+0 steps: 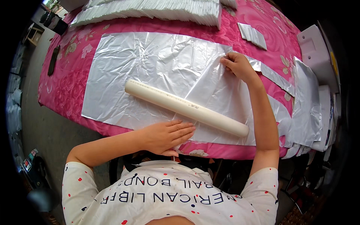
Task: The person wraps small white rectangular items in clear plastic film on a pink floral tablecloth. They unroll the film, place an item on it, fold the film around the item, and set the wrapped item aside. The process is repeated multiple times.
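A large, thin, silvery-white plastic sheet (116, 63) lies wrinkled over the table. Across it rests a cream-white plastic pipe (183, 106), slanting from upper left to lower right. My right hand (240, 66) pinches the sheet near its far right corner, and a fold runs from there down toward the pipe. Flat on the near edge of the sheet is my left hand (167, 137), fingers stretched out and holding nothing, just short of the pipe.
Long stacks of folded white plastic (150, 13) line the table's far side. A small folded pile (252, 35) lies far right. White foam boxes (318, 52) and hanging sheets (305, 105) stand at the right. A dark phone-like object (53, 60) sits on the pink flowered cloth (71, 97).
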The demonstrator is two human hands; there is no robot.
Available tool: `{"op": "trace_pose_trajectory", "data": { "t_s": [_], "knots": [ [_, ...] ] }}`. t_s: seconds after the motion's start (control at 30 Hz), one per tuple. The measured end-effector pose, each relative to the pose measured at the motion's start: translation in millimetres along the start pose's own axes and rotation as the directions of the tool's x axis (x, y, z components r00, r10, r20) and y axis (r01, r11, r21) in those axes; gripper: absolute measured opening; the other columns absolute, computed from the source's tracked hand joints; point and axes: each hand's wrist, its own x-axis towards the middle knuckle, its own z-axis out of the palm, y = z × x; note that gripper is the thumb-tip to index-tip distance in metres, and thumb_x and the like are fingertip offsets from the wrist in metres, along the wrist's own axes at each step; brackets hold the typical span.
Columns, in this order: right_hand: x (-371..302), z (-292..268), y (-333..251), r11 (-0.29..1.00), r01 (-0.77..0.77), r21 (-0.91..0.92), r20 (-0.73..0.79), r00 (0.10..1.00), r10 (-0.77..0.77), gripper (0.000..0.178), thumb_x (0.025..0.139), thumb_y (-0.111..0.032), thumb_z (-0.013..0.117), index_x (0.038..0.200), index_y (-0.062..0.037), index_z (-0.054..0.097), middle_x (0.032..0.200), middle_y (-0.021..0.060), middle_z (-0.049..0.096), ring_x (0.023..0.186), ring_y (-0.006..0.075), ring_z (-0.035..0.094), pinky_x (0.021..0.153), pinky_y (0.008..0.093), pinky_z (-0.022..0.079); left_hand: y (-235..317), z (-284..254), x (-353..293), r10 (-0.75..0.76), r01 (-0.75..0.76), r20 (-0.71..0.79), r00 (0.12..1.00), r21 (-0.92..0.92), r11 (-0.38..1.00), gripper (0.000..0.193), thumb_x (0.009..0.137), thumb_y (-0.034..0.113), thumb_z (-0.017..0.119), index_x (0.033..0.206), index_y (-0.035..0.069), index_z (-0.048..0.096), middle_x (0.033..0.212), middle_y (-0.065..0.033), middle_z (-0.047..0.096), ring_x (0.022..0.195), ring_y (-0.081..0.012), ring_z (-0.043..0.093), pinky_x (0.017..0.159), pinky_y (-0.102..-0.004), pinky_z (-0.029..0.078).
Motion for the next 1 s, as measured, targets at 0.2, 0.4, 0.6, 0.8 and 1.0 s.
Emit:
{"op": "trace_pose_trajectory", "data": {
  "t_s": [0.2,0.4,0.6,0.8,1.0],
  "knots": [
    [-7.1,-4.3,-7.9,0.957,-0.009,0.289,-0.12,0.992,0.045,0.04,0.088,-0.032,0.06,0.11,0.0016,0.06,0.086,0.0059,0.062,0.074,0.0109,0.056,0.067,0.0247,0.046,19.0,19.4,-3.1,-0.139,0.13,0.173,0.975,0.065,0.989,0.084,0.084,0.059,0.04,0.138,-0.004,0.028,0.148,-0.019,0.022,0.138,-0.0291,0.02,0.112,-0.043,0.014],
    [-108.3,53.0,-47.7,0.88,0.39,-0.271,-0.03,0.911,-0.412,0.054,0.086,-0.034,0.06,0.13,-0.0041,0.046,0.12,0.0187,0.054,0.106,0.0303,0.054,0.091,0.0375,0.042,42.3,38.1,2.4,-0.255,0.248,0.111,0.961,0.069,0.966,0.08,0.083,0.054,0.046,0.139,-0.001,0.029,0.148,-0.0177,0.023,0.138,-0.0295,0.02,0.111,-0.0441,0.016],
    [-161.4,113.4,-23.3,0.619,0.448,-0.644,0.015,0.817,-0.576,0.056,0.074,-0.007,0.065,0.127,-0.0079,0.049,0.114,0.0146,0.055,0.101,0.0296,0.054,0.086,0.0385,0.044,54.4,45.9,9.9,-0.271,0.229,0.13,0.954,0.269,0.936,0.077,0.08,0.043,0.058,0.139,0.002,0.031,0.147,-0.015,0.026,0.138,-0.029,0.021,0.11,-0.0446,0.017],
    [-137.5,32.3,18.1,0.719,0.126,-0.683,-0.33,0.825,-0.458,0.056,0.074,0.0,0.063,0.128,-0.0095,0.05,0.114,0.0123,0.056,0.098,0.0307,0.054,0.084,0.0385,0.046,53.7,40.5,7.5,-0.271,0.258,0.104,0.957,0.122,0.958,0.077,0.081,0.043,0.057,0.141,0.003,0.028,0.148,-0.0155,0.023,0.138,-0.0284,0.019,0.111,-0.0452,0.016],
    [-161.4,21.3,18.9,0.821,0.182,-0.542,-0.37,0.825,-0.427,0.06,0.072,0.002,0.064,0.129,-0.0087,0.049,0.115,0.0125,0.057,0.1,0.0302,0.055,0.084,0.0364,0.046,29.4,18.1,3.2,-0.113,0.125,0.137,0.984,-0.082,0.989,0.074,0.082,0.041,0.055,0.141,0.005,0.029,0.148,-0.0148,0.024,0.138,-0.0254,0.022,0.111,-0.0418,0.017]
  ]
}}
